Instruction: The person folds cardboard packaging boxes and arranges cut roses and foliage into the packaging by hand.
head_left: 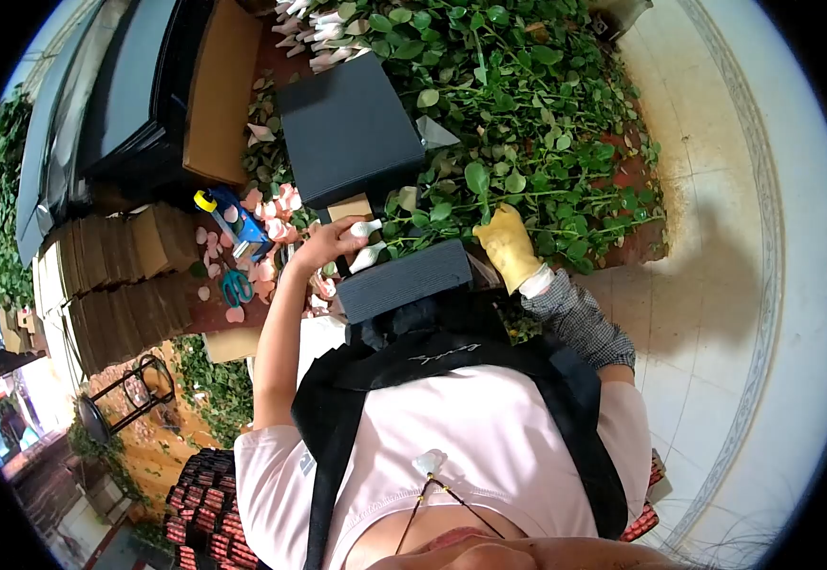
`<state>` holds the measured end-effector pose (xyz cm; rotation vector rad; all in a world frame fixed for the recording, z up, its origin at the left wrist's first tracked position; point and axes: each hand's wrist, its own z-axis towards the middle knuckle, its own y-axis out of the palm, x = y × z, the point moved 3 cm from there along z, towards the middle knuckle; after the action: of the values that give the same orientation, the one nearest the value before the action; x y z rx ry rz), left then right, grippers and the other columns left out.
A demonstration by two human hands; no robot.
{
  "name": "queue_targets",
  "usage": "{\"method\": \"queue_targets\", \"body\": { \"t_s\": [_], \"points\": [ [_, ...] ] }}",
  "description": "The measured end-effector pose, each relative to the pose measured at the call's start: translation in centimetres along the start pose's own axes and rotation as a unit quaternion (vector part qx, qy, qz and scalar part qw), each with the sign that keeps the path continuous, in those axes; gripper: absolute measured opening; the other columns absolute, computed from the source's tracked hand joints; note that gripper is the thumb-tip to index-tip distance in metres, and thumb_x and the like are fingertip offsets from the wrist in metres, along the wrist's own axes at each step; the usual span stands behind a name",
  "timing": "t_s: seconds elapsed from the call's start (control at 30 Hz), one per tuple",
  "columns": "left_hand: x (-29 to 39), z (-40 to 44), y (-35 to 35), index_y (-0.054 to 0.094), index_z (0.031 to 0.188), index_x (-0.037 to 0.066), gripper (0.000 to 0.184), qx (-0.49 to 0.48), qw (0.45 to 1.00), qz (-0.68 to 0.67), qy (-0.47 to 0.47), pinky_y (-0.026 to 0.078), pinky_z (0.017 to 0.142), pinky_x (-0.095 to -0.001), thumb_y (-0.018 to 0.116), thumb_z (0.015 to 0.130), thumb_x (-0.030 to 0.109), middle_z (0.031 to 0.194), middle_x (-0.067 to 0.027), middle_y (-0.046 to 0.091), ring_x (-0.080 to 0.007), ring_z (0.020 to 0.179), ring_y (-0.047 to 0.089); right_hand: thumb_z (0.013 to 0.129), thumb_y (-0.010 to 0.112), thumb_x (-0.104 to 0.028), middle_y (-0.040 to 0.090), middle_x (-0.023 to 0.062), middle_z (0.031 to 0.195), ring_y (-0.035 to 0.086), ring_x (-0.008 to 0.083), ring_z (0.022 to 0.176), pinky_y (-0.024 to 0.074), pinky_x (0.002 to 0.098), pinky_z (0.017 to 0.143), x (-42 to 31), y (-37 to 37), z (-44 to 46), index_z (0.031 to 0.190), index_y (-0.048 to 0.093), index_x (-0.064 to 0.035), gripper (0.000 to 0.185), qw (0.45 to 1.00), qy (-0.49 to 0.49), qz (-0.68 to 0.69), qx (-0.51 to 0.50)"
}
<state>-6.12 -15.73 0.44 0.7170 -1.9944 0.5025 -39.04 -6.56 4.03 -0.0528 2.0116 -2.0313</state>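
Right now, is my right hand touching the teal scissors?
Apart: the head view shows the left forearm between the right hand and the teal scissors.

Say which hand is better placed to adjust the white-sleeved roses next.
Likely left: the left hand is right at the white-sleeved roses, while the gloved right hand is down by the leafy stems.

This looks like a flower-packing workshop. Beyond the yellow-gloved right hand (pixel 506 249) spreads a thick heap of leafy green cut stems (pixel 537 123), and white tapered wrapped flower heads (pixel 368 255) lie against the bare left hand (pixel 326 249). Left of that hand are loose pale-pink petals (pixel 285 204), teal-handled scissors (pixel 236 287) and stacked brown cardboard pieces (pixel 114 256); farther forward stand large dark-grey sheets (pixel 133 76). Pale floor tiles (pixel 718 332) lie right of the gloved hand.
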Motion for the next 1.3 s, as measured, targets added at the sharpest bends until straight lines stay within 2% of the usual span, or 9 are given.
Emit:
{"method": "queue_targets", "body": {
  "t_s": [0.1,0.2,0.33,0.63,0.67,0.83,1.07,1.2,1.3],
  "points": [
    [-0.7,-0.2,1.5,0.053,0.132,0.007,0.066,0.061,0.985,0.138,0.079,0.050,0.091,-0.0380,0.081,0.077,0.028,0.120,-0.0183,0.063,-0.0287,0.111,0.061,0.076,0.062,-0.012,0.064,0.0067,0.069,0.062,0.0232,0.070,0.0459,0.0356,0.087,-1.3,-1.9,-0.2,0.063,0.066,-0.0138,0.013,0.987,-0.030,-0.151,-0.042],
    [2.3,-2.4,4.0,0.052,0.128,0.008,0.064,0.204,0.827,0.490,0.185,0.052,0.078,-0.0467,0.078,0.075,0.034,0.099,-0.0247,0.065,-0.0368,0.093,0.065,0.077,0.061,-0.013,0.061,0.0061,0.067,0.062,0.0227,0.075,0.0454,0.0381,0.089,-1.1,-1.9,-1.0,0.065,0.065,-0.0144,0.013,0.989,-0.022,-0.143,-0.026],
    [0.7,-1.5,3.5,0.045,0.127,0.011,0.065,0.129,0.895,0.425,0.037,0.053,0.070,-0.0504,0.077,0.076,0.036,0.085,-0.0221,0.068,-0.0419,0.083,0.067,0.089,0.057,-0.013,0.059,0.0059,0.072,0.059,0.0232,0.084,0.0458,0.0394,0.090,1.7,3.3,-2.1,0.077,0.063,-0.0127,0.014,0.998,-0.030,-0.052,0.021],
    [-1.4,-0.1,3.7,0.048,0.128,0.006,0.058,0.139,0.973,0.136,0.125,0.052,0.081,-0.0407,0.075,0.077,0.010,0.107,-0.0223,0.065,-0.0370,0.093,0.066,0.083,0.062,-0.017,0.064,0.0042,0.106,0.057,0.0223,0.105,0.0352,0.0408,0.108,-0.4,-3.4,-2.8,0.110,0.064,-0.0120,0.028,0.981,0.079,-0.029,0.173],
    [-2.0,-0.2,3.5,0.049,0.131,0.005,0.058,0.155,0.956,0.193,0.155,0.051,0.085,-0.0397,0.074,0.079,0.009,0.117,-0.0215,0.059,-0.0362,0.100,0.063,0.086,0.061,-0.019,0.062,0.0066,0.118,0.053,0.0255,0.116,0.0320,0.0429,0.112,-0.5,-3.8,-3.1,0.128,0.057,-0.0120,0.043,0.985,0.095,-0.037,0.142],
    [1.5,-1.4,4.2,0.050,0.137,0.008,0.058,0.152,0.929,0.302,0.149,0.052,0.086,-0.0398,0.072,0.083,0.012,0.118,-0.0194,0.053,-0.0369,0.101,0.062,0.089,0.061,-0.018,0.059,0.0127,0.127,0.048,0.0313,0.125,0.0280,0.0448,0.115,1.9,0.8,-3.3,0.142,0.044,-0.0139,0.056,0.971,0.127,0.047,0.199],
    [1.7,-1.5,3.3,0.059,0.131,0.013,0.052,0.183,0.864,0.429,0.191,0.048,0.086,-0.0428,0.074,0.081,0.021,0.113,-0.0174,0.054,-0.0330,0.095,0.059,0.087,0.065,-0.017,0.059,0.0140,0.094,0.056,0.0299,0.098,0.0358,0.0468,0.105,2.2,-1.0,-0.6,0.134,0.051,-0.0128,0.049,0.984,0.085,0.088,0.128],
    [1.4,-1.2,3.5,0.060,0.122,0.007,0.041,0.223,0.825,0.465,0.230,0.044,0.088,-0.0462,0.069,0.085,0.020,0.109,-0.0157,0.056,-0.0355,0.099,0.054,0.085,0.070,-0.018,0.062,0.0179,0.109,0.058,0.0355,0.102,0.0494,0.0437,0.088,3.8,1.0,-1.0,0.137,0.049,-0.0101,0.057,0.961,0.133,0.237,0.052],
    [1.5,-1.2,3.6,0.057,0.120,0.004,0.034,0.205,0.844,0.448,0.213,0.046,0.088,-0.0461,0.062,0.087,0.011,0.109,-0.0171,0.056,-0.0370,0.101,0.055,0.092,0.065,-0.020,0.063,0.0116,0.121,0.058,0.0237,0.113,0.0470,0.0347,0.093,7.3,0.3,0.4,0.139,0.047,-0.0051,0.052,0.887,0.140,0.425,-0.117]
  ]
}}
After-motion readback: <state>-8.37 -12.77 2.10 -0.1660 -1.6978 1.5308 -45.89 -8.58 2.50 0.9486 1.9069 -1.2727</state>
